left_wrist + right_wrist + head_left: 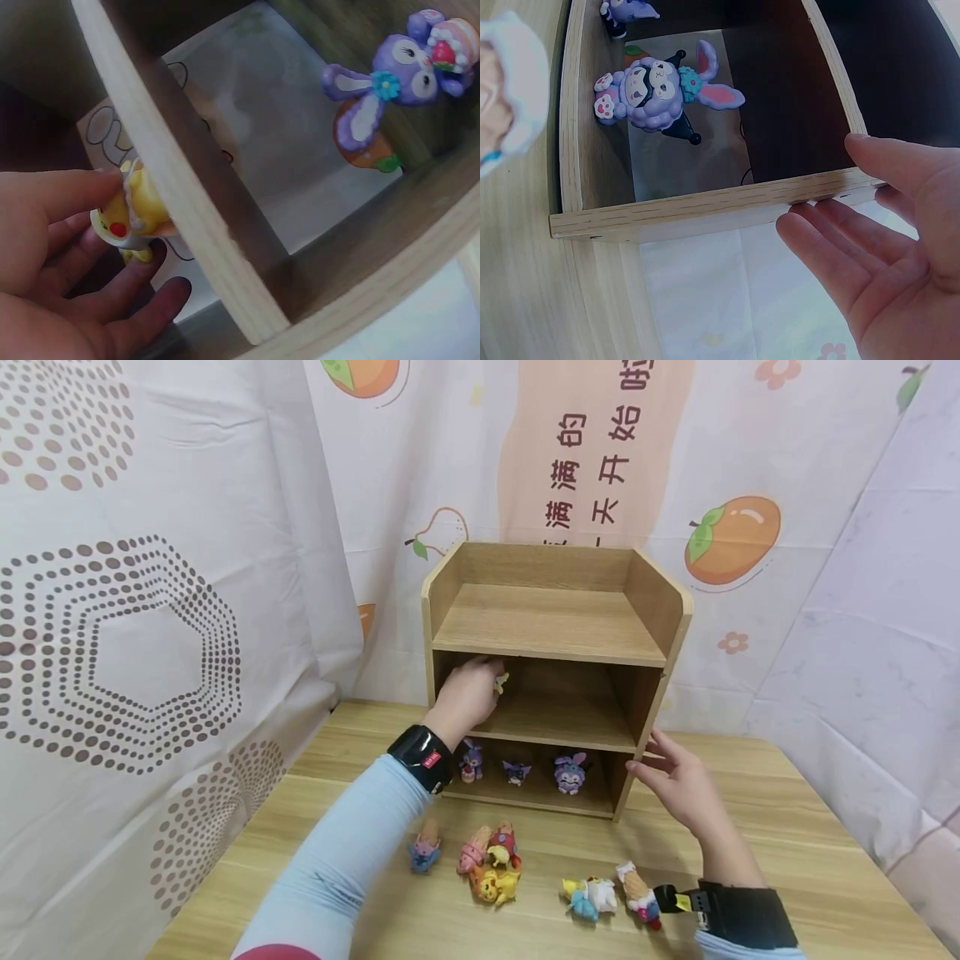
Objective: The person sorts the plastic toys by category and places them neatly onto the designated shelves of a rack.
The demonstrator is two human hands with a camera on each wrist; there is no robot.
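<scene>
My left hand [465,695] reaches into the middle level of a small wooden shelf [551,620]. It pinches a yellow figurine [150,201] between thumb and fingers; a shelf board covers part of the figurine in the left wrist view. On the right, my right hand [684,787] holds the shelf's side panel [727,201], thumb at its front edge and fingers along the outer face. On the bottom level stand a purple rabbit figurine [405,69] with a cake, a small dark purple figurine [516,772] and a larger purple long-eared one [654,91].
On the table before the shelf lie a blue-and-pink figurine [425,847], a cluster with a yellow figurine [495,886], a blue, white and yellow group [589,897] and a brown-and-white figurine [637,891] near the right wrist. Patterned curtains [420,468] hang behind.
</scene>
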